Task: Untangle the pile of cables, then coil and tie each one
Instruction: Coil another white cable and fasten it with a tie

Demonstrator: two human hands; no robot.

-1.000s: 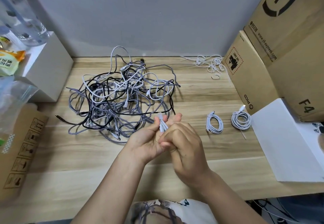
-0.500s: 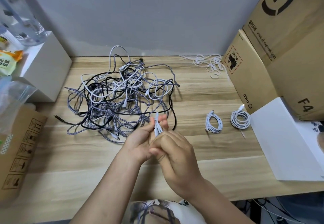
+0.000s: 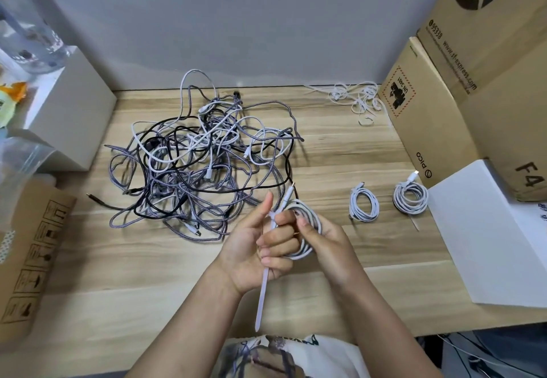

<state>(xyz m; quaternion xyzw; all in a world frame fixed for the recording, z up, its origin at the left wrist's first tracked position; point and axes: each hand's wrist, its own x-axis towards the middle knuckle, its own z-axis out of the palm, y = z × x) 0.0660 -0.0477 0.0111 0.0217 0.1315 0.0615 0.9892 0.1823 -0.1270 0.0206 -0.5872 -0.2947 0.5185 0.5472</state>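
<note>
Head view showed both hands meeting over the wooden table (image 3: 325,283), just in front of the pile (image 3: 204,158). A white coil (image 3: 309,231) sat between the hands. The left hand (image 3: 251,247) had its fingers curled round the coil's near side and round a white tie (image 3: 263,292), thumb pointing up; the tie's free tail hung down past the wrist toward the person's lap. The right hand (image 3: 328,241) gripped the coil from the right, fingertips pressed on its top edge. One plug end of the coil stuck up and away from the hands, toward the pile.

The pile, grey braided, black and white cables knotted together, lay left of centre on the table. Two tied coils lay apart to the right, one (image 3: 364,203) nearer the hands, the other (image 3: 410,197) just beside a white box (image 3: 485,229). Loose ties (image 3: 356,98) lay at the back edge by the wall, next to cardboard boxes (image 3: 450,117).
</note>
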